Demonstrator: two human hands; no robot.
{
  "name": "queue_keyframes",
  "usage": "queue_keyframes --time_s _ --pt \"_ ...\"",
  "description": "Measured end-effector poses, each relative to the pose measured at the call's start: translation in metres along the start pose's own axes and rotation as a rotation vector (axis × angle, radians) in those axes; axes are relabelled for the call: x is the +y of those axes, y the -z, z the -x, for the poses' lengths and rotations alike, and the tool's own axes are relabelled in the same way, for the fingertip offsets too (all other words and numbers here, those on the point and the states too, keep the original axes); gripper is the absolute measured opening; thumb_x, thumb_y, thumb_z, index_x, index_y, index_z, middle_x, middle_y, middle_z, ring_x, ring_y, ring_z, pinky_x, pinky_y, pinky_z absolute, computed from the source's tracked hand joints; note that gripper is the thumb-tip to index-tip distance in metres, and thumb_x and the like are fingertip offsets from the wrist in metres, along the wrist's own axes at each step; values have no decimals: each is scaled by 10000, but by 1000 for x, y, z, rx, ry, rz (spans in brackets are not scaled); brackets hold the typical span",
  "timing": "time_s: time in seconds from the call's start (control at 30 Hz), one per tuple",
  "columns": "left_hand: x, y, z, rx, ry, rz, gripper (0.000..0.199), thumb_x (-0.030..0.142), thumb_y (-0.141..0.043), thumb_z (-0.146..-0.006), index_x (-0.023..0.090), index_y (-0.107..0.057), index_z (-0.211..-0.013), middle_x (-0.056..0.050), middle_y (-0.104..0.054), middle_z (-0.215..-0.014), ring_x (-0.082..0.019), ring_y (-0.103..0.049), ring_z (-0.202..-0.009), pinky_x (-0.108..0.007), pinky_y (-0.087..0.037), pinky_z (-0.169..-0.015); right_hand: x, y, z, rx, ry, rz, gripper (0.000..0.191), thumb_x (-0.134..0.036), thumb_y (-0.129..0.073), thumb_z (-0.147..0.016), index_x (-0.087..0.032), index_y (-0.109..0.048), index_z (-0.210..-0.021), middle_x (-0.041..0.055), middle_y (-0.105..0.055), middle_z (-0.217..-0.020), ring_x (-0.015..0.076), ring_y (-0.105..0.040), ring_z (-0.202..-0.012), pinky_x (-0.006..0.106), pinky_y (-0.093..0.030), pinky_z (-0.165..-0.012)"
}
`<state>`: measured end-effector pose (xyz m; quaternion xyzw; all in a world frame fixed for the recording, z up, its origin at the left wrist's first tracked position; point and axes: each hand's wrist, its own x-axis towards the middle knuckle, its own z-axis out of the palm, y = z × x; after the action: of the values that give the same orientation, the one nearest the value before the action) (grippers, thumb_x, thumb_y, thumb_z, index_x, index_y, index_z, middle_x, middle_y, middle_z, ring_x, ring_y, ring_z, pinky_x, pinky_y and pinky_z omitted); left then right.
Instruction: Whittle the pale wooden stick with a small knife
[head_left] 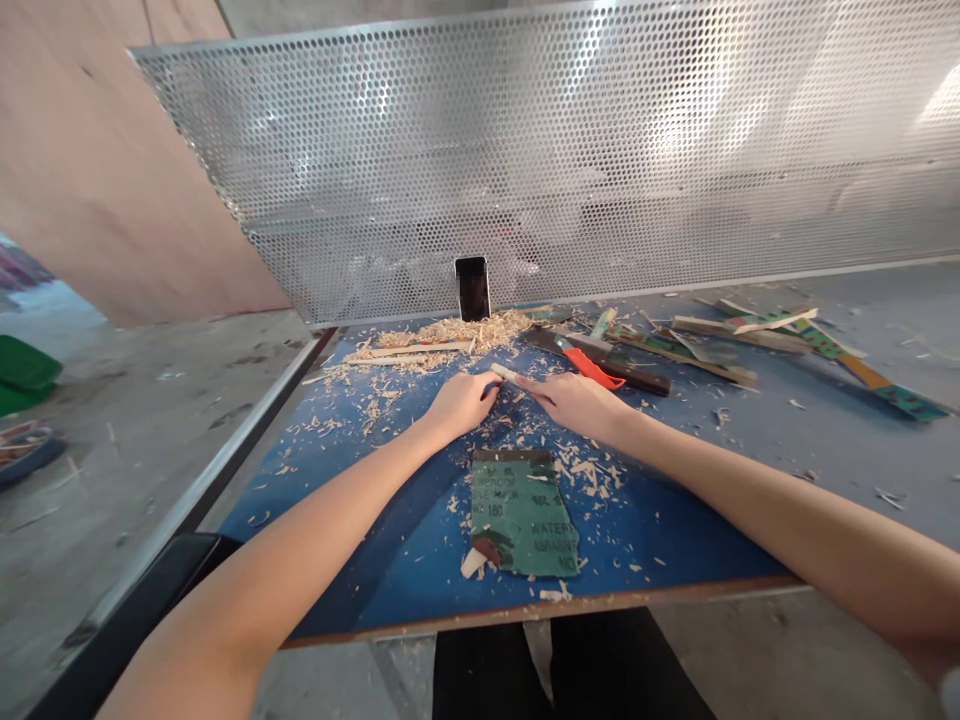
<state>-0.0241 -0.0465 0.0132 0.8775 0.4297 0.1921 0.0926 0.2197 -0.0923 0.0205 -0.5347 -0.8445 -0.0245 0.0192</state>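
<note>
Both my hands meet over the blue table top (420, 560). A small pale piece of wood (504, 372) lies between them. My left hand (463, 402) is closed around its near end, fingers curled. My right hand (576, 402) has its fingers pressed together and its fingertips on the same piece from the right. Nearer the table's front edge, a green sheet of sandpaper (525, 515) lies with its printed back up. At its lower left corner rests a small pale wood chip (474, 563). Just beyond my right hand is a tool with an orange handle (591, 366).
A dark-handled blade (646, 380) lies beside the orange handle. Several painted wood strips (870, 375) are scattered at the right. A phone (472, 288) leans on the perforated metal screen (525, 150) behind heaped shavings (442, 332). Shavings also dot the table.
</note>
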Motion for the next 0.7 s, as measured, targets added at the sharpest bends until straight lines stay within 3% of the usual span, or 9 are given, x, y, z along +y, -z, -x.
queue_keyframes --time_s 0.1,0.2,0.33,0.5,0.7 --pt "2 -1 0 2 39 -28 288 269 -567 -1052 184 -781 -1225 -48 -731 -704 -195 -626 -595 -297 -408 -616 1 -1 0 18 4 1 586 -274 -347 -1137 -311 -465 -1710 109 -811 -1064 231 -731 -881 293 -414 -741" --pt "3 -3 0 20 75 -73 212 278 -594 -1047 166 -773 -1049 -75 -739 -735 -214 -664 -660 -301 -408 -627 2 -1 0 36 14 21 588 -281 -355 -1132 -325 -463 -1708 109 -809 -1066 231 -718 -873 305 -405 -757" --pt "2 -3 -1 18 71 -88 274 305 -590 -1060 194 -721 -846 -74 -716 -709 -227 -677 -685 -302 -392 -636 -3 2 1 56 -32 68 580 -318 -363 -1127 -366 -477 -1693 95 -803 -988 227 -700 -819 324 -410 -794" --pt "1 0 -3 3 65 -98 287 304 -589 -1060 208 -692 -810 -58 -690 -678 -224 -664 -669 -299 -367 -628 -10 7 2 44 -64 70 597 -305 -373 -1116 -329 -471 -1704 116 -817 -995 249 -725 -826 333 -442 -794" --pt "0 -1 -4 -2 51 -106 293 295 -579 -1061 206 -683 -802 -51 -673 -658 -209 -630 -627 -297 -349 -619 -3 10 1 16 -42 67 585 -313 -364 -1123 -389 -478 -1692 108 -821 -1093 249 -741 -906 324 -457 -812"
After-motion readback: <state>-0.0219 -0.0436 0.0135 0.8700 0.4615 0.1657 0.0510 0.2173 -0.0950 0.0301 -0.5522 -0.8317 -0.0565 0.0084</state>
